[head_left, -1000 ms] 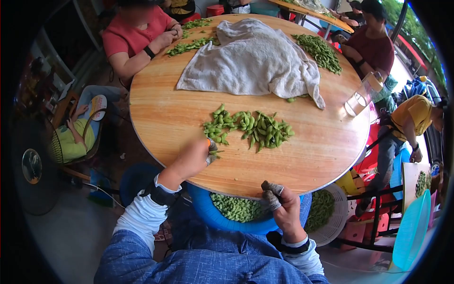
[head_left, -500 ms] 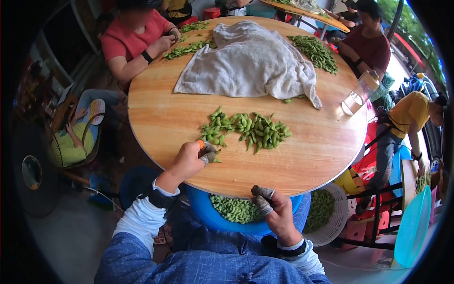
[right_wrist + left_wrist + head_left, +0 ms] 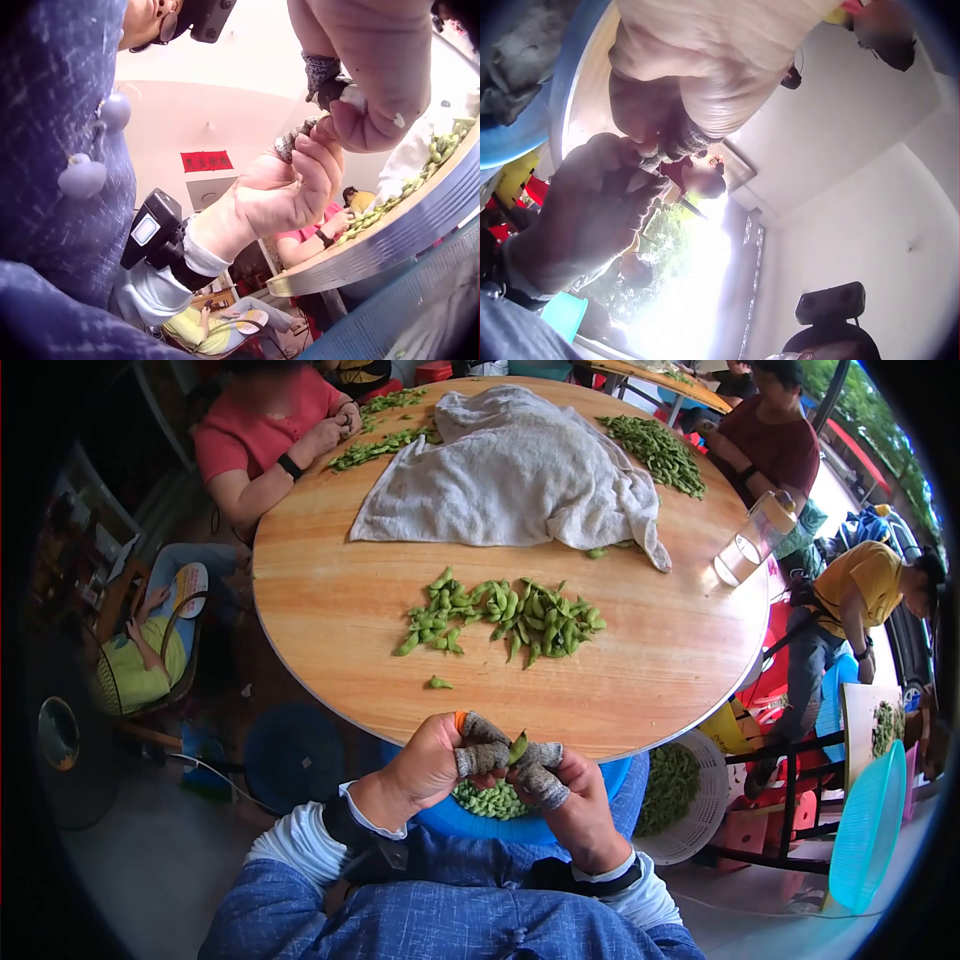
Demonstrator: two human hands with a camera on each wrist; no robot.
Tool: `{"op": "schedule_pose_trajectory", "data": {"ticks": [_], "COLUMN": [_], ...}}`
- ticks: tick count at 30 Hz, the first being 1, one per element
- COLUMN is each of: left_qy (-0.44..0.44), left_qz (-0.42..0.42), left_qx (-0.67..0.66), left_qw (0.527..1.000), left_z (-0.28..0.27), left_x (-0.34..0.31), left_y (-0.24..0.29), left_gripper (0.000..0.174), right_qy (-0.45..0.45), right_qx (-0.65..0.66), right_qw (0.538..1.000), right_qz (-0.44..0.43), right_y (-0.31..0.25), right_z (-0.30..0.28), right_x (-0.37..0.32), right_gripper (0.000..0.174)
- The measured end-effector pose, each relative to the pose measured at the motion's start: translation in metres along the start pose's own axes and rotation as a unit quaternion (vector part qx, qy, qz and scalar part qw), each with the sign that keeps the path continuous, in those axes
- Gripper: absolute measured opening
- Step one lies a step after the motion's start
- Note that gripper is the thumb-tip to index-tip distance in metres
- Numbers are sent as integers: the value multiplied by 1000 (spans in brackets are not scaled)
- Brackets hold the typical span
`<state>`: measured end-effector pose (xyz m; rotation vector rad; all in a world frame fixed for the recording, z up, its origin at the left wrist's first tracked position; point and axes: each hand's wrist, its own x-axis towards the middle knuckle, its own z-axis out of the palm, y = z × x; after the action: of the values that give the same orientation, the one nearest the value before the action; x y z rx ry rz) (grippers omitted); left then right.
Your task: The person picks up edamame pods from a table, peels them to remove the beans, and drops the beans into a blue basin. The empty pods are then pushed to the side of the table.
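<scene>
Over the table's near edge, my two hands meet at a green soybean pod [image 3: 517, 747] that stands nearly upright between their fingertips. My left hand [image 3: 425, 762] pinches it from the left, wearing grey knitted finger covers and an orange band. My right hand [image 3: 585, 815], its thumb and finger covered likewise, grips it from the right. In both wrist views the fingertips press together and the pod is hidden. Just below the hands, a blue basin [image 3: 450, 822] holds shelled green beans [image 3: 490, 800]. A heap of pods [image 3: 545, 622] lies farther in on the round wooden table [image 3: 330, 610], with one loose pod [image 3: 437, 682] nearer me.
A whitish cloth [image 3: 520, 480] covers the table's middle. Toward the right edge stands a clear bottle [image 3: 745, 550]. A white basket [image 3: 708, 800] with green contents is beside my right leg. People sit around, with more pods [image 3: 655, 452] before them.
My left hand has come back from the pod heap to the table edge with a pod. Both hands now meet at it, and one loose pod lies in front of the heap.
</scene>
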<state>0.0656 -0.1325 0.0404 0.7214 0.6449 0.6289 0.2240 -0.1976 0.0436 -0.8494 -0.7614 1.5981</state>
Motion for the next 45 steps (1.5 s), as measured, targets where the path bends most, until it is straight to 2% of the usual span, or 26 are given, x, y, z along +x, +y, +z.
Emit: {"op": "schedule_pose_trajectory", "data": {"ticks": [7,10,16,19,22,25,28,29,30,31,32,35,36,39,42,45], "left_qy": [3,7,-16,-37,-20,-25,15,17,20,21,20,0,-8,-6,-10,12], "left_qz": [0,-6,-7,4,-9,-25,29,113,194,269,298,354,370,385,350,310], "left_qx": [3,-1,-6,-9,-8,-11,92,243,385,517,598,718,715,665,524,431], "left_qw": [1000,1000,1000,999,1000,999,995,963,902,813,744,599,593,640,777,848], "left_z": [6,6,4,1,4,-1,4,7,12,15,17,9,6,3,5,13], "left_x": [-2,-2,-2,-1,-2,1,1,0,-3,-5,-8,-7,-6,-4,0,-1], "left_y": [0,-1,-5,-8,-6,-10,-11,-9,-7,-5,-4,-9,-11,-17,-26,-28], "left_gripper": [15,16,19,8,19,19,20,20,21,22,25,33,37,36,30,17], "right_qy": [8,-40,5,3,-1,-22,2,10,17,24,32,48,47,34,29,7], "right_qx": [0,17,-6,3,-2,-14,-5,-1,3,6,-2,-16,-11,-11,-5,0], "right_qw": [1000,999,1000,1000,1000,1000,1000,1000,1000,999,999,999,999,999,999,999], "right_qz": [11,14,2,-2,2,-1,8,15,22,29,27,18,14,-17,-37,-47], "right_y": [0,3,1,1,1,9,11,10,8,6,6,5,5,7,9,14], "right_z": [0,-10,-2,-2,-3,-14,-14,-14,-14,-13,-12,-9,-9,-9,-8,-14], "right_x": [-2,-2,-3,-3,-3,-1,2,3,2,2,2,2,1,0,-1,-1], "right_gripper": [20,20,18,17,15,16,15,15,14,14,14,14,14,13,12,15]}}
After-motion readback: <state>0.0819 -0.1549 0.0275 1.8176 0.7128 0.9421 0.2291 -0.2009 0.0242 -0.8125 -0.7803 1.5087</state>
